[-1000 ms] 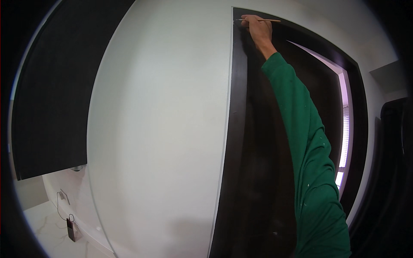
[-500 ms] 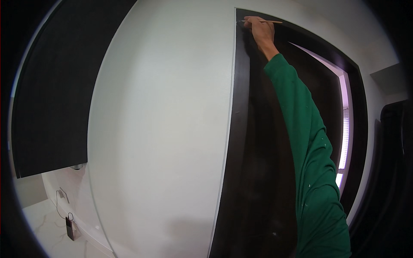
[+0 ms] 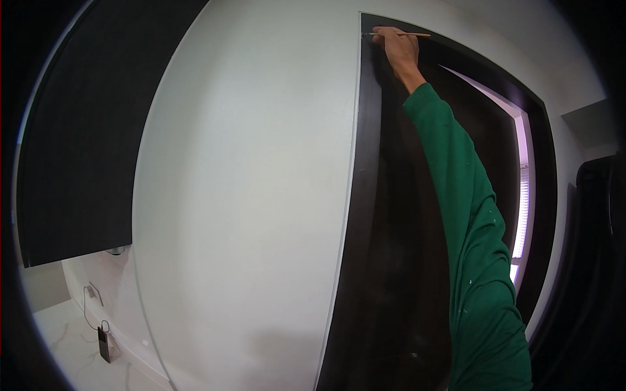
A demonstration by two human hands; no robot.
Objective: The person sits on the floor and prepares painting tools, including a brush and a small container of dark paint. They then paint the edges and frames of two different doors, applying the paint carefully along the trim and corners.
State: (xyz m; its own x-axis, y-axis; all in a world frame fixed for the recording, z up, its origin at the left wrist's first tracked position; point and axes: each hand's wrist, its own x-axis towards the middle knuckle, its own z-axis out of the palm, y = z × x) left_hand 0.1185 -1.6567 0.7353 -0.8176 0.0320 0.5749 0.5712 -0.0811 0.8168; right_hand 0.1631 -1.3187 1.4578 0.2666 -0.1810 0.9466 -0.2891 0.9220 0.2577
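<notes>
High up, my right hand [image 3: 399, 49] is closed around a thin paintbrush [image 3: 417, 34] with a light wooden handle. The brush lies nearly level, its tip pointing left at the edge where the dark door frame [image 3: 369, 117] meets the white wall [image 3: 261, 163]. That tip is close to the frame's upper left corner; whether it touches is too small to tell. My green sleeve [image 3: 466, 195], marked with small white specks, crosses in front of the dark door [image 3: 411, 215]. Nothing of my left hand shows.
A dark cabinet [image 3: 85, 130] hangs at the left above a pale marbled counter [image 3: 72, 352]. On the counter stands a small dark device [image 3: 104, 344] with a cord. Right of the door there is a bright gap with blinds [image 3: 522, 208], then a glossy black appliance [image 3: 596, 228].
The door frame and my right hand both sit slightly farther right in the picture. The brush stays in my grip beside the frame's upper left corner.
</notes>
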